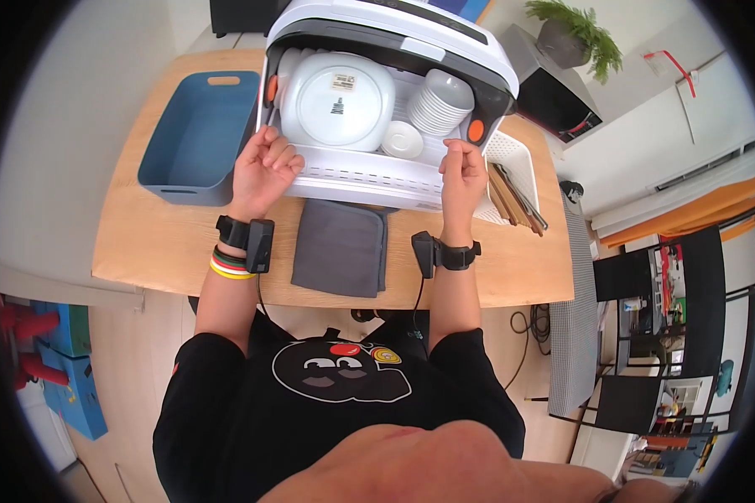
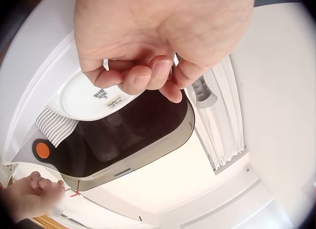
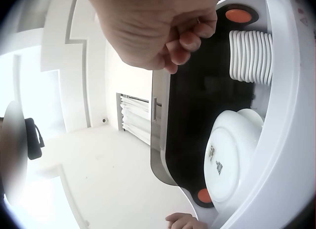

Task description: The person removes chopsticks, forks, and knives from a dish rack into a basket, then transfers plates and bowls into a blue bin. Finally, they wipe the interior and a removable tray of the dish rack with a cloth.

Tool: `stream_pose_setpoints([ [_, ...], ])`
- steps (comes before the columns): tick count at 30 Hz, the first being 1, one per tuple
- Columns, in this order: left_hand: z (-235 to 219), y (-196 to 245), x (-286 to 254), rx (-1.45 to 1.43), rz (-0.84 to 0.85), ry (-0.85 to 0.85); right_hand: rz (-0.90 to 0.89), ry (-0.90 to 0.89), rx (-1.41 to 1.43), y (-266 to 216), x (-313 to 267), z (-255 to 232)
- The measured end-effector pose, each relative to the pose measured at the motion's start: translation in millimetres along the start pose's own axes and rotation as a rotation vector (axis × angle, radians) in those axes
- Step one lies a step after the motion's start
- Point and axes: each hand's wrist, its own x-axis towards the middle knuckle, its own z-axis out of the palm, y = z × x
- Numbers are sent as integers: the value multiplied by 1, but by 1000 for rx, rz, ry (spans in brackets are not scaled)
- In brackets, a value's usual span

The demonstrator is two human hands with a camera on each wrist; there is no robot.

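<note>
A white countertop dishwasher (image 1: 356, 178) stands with its lid up. Inside, a large white plate (image 1: 327, 117) leans at the left, bottom outward, beside a small round dish (image 1: 403, 141) and a row of stacked white bowls (image 1: 436, 105). My left hand (image 1: 264, 173) hovers by the front left corner, fingers loosely curled; nothing shows in them in the left wrist view, where the plate (image 2: 81, 98) lies beyond. At the front right corner is my right hand (image 1: 464, 183), its fingers loosely bent with nothing visible in them; the bowls (image 3: 251, 57) are beside it.
To the left on the wooden table (image 1: 184, 251) sits a blue bin (image 1: 195, 138). A folded grey cloth (image 1: 340, 247) lies in front of the dishwasher. At the right, a white basket (image 1: 520, 163) holds brown utensils. Behind it stand a microwave (image 1: 554, 92) and a potted plant (image 1: 562, 42).
</note>
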Motion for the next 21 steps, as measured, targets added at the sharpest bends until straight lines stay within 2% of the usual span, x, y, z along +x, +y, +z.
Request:
stream_pose_setpoints([
  [7,3,-1,0,12,4,16,24,-49,28,6,3,17],
  [9,2,-1,-1,15,4,20,-40,-127,-68,14,9,31],
  [10,1,0,0,15,3,11,49,-199,-118,13,12,35],
  [11,0,0,0,15,1,1,48,-197,-117,18,15,41],
  [13,-1,0,0,14,3,3,-177,-230,-362,30,24,54],
  [14,-1,0,0,10,7,8,-105,-285,-394,35,31,58],
  [15,0,-1,0,12,6,3,-109,-282,-393,37,37,64],
  [17,0,-1,0,13,16,24,-278,-238,-451,40,48,76],
  [18,0,-1,0,15,15,19,-283,-234,-451,43,55,80],
  [20,0,-1,0,7,11,24,-471,-241,-662,48,69,88],
  [21,0,0,0,7,13,20,-476,-240,-661,48,74,91],
])
